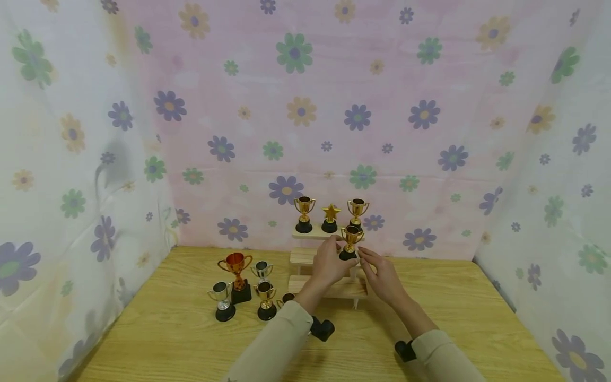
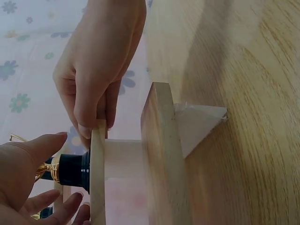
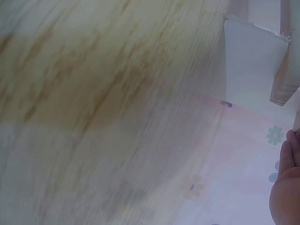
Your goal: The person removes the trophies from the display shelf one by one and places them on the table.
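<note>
A small gold trophy cup with a black base stands upright on the middle step of a three-step wooden display stand. My left hand is around this cup; in the left wrist view, a gap shows between the thumb and the black base, with the fingers below. At the right end of the same step, my right hand pinches the board between thumb and fingers. Only part of the right hand shows at the edge of the right wrist view.
On the top step are a gold cup, a gold star trophy and another gold cup. Left of the stand are a larger reddish cup, silver cups and gold cups. Flowered cloth hangs behind the table.
</note>
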`<state>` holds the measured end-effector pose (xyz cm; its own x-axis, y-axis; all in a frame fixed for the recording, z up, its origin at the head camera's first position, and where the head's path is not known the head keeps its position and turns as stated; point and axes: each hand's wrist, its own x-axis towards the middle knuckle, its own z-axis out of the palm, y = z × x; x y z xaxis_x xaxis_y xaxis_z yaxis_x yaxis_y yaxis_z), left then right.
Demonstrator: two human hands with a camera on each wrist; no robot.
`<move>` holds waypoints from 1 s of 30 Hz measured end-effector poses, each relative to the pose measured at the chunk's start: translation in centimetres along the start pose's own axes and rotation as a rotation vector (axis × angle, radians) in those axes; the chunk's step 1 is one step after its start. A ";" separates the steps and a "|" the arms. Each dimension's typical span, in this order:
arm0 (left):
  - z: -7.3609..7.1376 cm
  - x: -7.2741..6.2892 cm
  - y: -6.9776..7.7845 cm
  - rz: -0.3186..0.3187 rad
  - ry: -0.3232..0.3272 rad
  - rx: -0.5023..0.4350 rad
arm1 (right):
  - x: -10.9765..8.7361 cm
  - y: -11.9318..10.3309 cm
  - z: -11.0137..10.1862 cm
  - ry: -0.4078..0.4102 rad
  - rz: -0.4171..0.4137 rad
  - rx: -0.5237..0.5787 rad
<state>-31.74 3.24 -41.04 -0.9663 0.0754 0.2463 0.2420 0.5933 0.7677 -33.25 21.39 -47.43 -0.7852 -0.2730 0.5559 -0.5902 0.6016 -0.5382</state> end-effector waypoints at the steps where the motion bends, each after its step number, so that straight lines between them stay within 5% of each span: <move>1: 0.1 0.1 -0.1 0.006 0.007 0.013 | 0.0 0.0 0.0 -0.001 -0.002 -0.002; 13: 1.0 0.7 -0.6 0.033 0.042 0.148 | 0.0 -0.1 0.1 -0.002 -0.001 -0.002; 30: 1.3 0.8 -0.3 0.046 0.065 0.205 | 0.0 -0.2 0.1 0.001 0.014 -0.004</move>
<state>-32.70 4.20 -41.86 -0.9453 0.0588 0.3209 0.2565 0.7416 0.6199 -33.15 21.21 -47.42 -0.7932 -0.2634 0.5491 -0.5783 0.6086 -0.5434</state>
